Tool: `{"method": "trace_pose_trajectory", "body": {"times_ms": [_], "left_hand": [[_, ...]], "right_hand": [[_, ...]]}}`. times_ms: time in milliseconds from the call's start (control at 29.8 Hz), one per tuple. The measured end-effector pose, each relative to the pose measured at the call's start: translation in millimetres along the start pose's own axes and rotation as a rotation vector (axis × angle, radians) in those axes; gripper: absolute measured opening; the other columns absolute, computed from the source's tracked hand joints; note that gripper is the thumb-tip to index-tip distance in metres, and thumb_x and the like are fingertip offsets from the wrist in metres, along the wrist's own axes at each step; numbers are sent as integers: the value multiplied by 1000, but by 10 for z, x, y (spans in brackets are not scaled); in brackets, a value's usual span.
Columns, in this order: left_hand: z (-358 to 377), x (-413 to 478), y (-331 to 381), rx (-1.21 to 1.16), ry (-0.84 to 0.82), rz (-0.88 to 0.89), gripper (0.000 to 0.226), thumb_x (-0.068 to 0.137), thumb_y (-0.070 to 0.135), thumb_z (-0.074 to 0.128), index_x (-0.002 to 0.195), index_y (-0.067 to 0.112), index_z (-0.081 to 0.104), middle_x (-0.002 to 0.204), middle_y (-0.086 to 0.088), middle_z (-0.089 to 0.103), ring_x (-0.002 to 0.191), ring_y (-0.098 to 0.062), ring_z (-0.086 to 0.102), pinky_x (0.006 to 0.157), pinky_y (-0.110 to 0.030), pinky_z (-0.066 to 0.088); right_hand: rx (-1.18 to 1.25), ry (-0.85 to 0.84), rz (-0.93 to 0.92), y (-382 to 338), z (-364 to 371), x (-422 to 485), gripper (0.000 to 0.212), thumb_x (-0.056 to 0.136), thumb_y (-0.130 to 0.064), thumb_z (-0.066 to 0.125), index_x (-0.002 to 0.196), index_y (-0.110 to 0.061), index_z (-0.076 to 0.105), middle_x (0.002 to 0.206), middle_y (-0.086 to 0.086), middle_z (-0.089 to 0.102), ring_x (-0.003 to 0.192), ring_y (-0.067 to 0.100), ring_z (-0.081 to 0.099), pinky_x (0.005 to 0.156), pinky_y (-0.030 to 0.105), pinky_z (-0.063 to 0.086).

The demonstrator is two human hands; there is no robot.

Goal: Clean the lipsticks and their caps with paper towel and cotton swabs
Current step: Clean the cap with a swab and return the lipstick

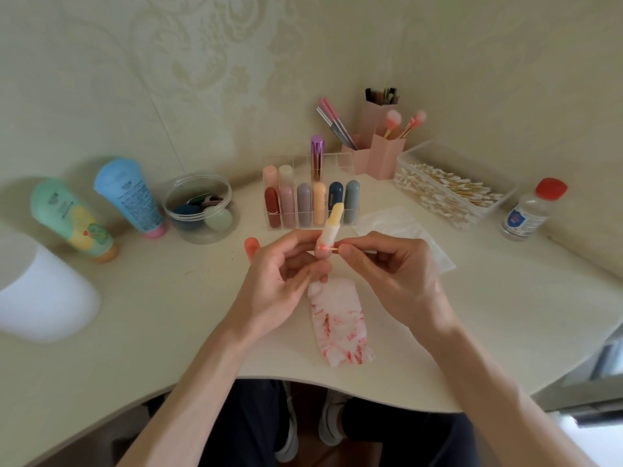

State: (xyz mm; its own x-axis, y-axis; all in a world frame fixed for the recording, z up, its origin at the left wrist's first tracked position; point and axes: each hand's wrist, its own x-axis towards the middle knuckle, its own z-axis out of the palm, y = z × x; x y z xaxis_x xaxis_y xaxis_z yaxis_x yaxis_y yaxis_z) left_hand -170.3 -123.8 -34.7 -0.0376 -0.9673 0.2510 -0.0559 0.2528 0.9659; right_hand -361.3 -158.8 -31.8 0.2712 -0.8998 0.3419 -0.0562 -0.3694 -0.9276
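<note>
1. The uncapped lipstick [332, 227] stands upright above the desk's middle. The left hand [283, 278] has its fingers curled round the base.
2. The right hand [394, 274] pinches a cotton swab [333, 251], whose tip touches the lipstick's lower tube.
3. Below the hands lies a red-stained paper towel [340, 325]. A coral cap [252, 247] stands just left of the left hand.
4. Behind are a clear organizer [303, 203] of capped lipsticks, a clean tissue [397, 227] and a swab box [448, 193].
5. A red-capped bottle [532, 210] stands far right and a round jar [200, 210] far left.
</note>
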Motion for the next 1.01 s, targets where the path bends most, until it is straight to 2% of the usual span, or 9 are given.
{"method": "trace_pose_trajectory", "body": {"times_ms": [168, 302, 402, 503, 603, 670, 771, 871, 1006], "left_hand": [[-20, 9, -18, 3, 15, 10, 23, 92, 5, 71, 116, 7, 70, 88, -7, 75, 74, -21, 70, 80, -29, 59], [-36, 2, -32, 37, -24, 19, 27, 102, 11, 62, 128, 10, 68, 92, -17, 69, 82, -33, 66, 85, -41, 56], [-33, -1, -34, 36, -57, 11, 29, 105, 12, 57, 132, 12, 67, 86, -17, 65, 76, -34, 62, 78, -29, 53], [-28, 9, -12, -16, 13, 9, 32, 97, 11, 66, 130, 12, 68, 84, -5, 72, 72, -18, 66, 71, -18, 49], [-24, 28, 24, -126, 103, 7, 29, 87, 9, 75, 115, 6, 68, 94, -8, 78, 71, -21, 72, 64, -16, 50], [-24, 29, 15, -114, 93, 17, 23, 87, 8, 74, 110, 5, 69, 96, -10, 78, 73, -20, 72, 63, -16, 50], [-32, 13, 11, -69, 53, 15, 28, 88, 10, 75, 115, 8, 69, 101, -7, 78, 83, -19, 74, 71, -20, 54], [-25, -9, -10, 38, 62, 8, 46, 75, 19, 85, 118, 12, 68, 105, -1, 78, 95, -20, 75, 81, -34, 58], [-14, 4, -20, 3, 71, 11, 34, 81, 16, 79, 113, 8, 70, 99, 2, 79, 88, -17, 77, 82, -26, 59]], "right_hand": [[-32, -14, -14, 11, 24, -10, 12, 95, -10, 75, 105, -10, 83, 86, -13, 78, 76, 28, 65, 68, 34, 49], [-15, -6, -8, 7, 14, -7, 14, 95, -14, 75, 106, -11, 83, 89, -7, 79, 79, 32, 66, 71, 43, 51], [-26, -7, -4, 12, 11, -4, 13, 95, -14, 75, 105, -12, 83, 88, -7, 79, 77, 32, 65, 71, 45, 50], [-17, -10, 1, 1, 17, -5, 13, 96, -12, 74, 106, -11, 83, 90, -7, 80, 79, 28, 68, 72, 43, 51], [-3, -10, 4, -8, 25, -4, 13, 96, -11, 74, 106, -11, 83, 91, -9, 80, 78, 14, 67, 70, 34, 50], [5, -10, 7, -10, 28, -4, 13, 96, -10, 74, 106, -11, 83, 91, -8, 80, 78, 17, 68, 71, 35, 51], [4, 0, 6, -22, 23, -11, 14, 97, -10, 73, 105, -14, 83, 93, -8, 81, 79, 22, 69, 72, 41, 51], [-6, -21, -2, -18, 34, -18, 13, 97, -12, 73, 106, -14, 83, 93, -6, 81, 79, 29, 70, 71, 46, 54], [-47, -48, -35, 12, 60, -12, 13, 98, -15, 74, 106, -17, 83, 86, 2, 77, 73, 41, 60, 66, 53, 45]]}}
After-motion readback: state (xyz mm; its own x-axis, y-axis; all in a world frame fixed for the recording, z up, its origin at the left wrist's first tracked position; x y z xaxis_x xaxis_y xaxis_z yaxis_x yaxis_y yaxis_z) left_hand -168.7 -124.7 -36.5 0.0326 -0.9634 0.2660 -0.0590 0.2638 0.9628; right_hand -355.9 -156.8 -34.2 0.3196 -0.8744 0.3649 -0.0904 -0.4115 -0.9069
